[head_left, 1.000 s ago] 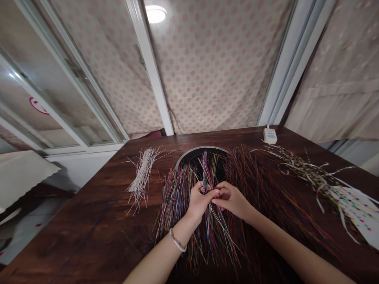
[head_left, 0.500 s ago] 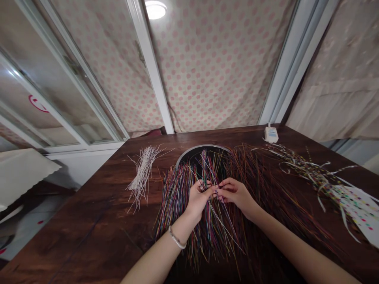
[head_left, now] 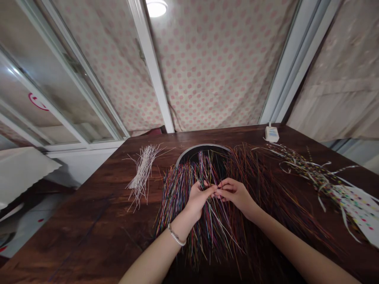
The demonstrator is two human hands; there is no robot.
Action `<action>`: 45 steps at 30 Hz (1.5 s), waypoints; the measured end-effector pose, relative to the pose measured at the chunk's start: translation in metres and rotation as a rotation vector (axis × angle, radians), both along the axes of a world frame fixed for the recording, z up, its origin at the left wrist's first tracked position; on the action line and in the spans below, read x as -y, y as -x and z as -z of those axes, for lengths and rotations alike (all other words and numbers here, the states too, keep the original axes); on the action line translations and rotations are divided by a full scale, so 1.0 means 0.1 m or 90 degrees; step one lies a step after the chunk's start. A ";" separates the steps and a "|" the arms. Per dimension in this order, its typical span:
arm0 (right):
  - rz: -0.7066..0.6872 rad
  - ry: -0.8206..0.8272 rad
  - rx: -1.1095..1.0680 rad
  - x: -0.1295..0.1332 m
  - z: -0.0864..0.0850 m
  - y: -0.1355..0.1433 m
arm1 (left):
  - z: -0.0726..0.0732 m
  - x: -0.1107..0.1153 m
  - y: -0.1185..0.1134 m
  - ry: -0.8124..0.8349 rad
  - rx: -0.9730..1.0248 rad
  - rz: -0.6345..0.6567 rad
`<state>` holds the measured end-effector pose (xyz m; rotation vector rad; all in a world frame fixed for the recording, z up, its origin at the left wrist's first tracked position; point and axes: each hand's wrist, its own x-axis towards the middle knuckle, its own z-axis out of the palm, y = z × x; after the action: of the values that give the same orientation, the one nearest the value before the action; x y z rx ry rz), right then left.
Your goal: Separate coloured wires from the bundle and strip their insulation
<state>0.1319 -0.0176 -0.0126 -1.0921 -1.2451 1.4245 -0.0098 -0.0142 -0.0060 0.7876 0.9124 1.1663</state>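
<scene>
Okay, your left hand [head_left: 196, 200] pinched some thin multicoloured wire-like strands [head_left: 175, 193]; your right hand [head_left: 238, 196] met its fingertips, couldn't tell on what. Strands lay beneath, long axis running away from you, bulk nearer your left.

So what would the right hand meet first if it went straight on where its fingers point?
Most likely the left hand; its fingers lie just ahead of the right hand, though contact is hard to judge.
</scene>
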 end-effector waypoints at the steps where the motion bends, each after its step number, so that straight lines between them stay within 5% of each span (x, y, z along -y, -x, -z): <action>1: 0.000 0.000 -0.002 0.00 -0.01 0.00 | -0.01 0.00 0.00 0.003 -0.001 -0.001; 21: 0.137 -0.083 -0.012 -0.01 -0.02 -0.02 | 0.00 -0.01 0.01 0.013 -0.027 -0.016; 26: 0.134 -0.104 0.190 -0.02 0.11 -0.06 | 0.01 -0.01 0.01 0.004 -0.018 -0.013; 32: 0.230 -0.336 0.380 0.04 0.00 -0.05 | 0.00 -0.01 0.01 0.002 -0.014 -0.006; 37: 0.005 -0.133 0.210 0.04 0.00 0.02 | -0.01 0.00 0.02 -0.031 0.014 0.010; 45: 0.002 0.047 0.010 0.00 -0.05 0.00 | -0.03 0.00 0.02 -0.004 0.059 0.019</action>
<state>0.1321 -0.0180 -0.0081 -1.1559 -1.2091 1.4725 -0.0118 -0.0139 -0.0026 0.7432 0.8183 1.1707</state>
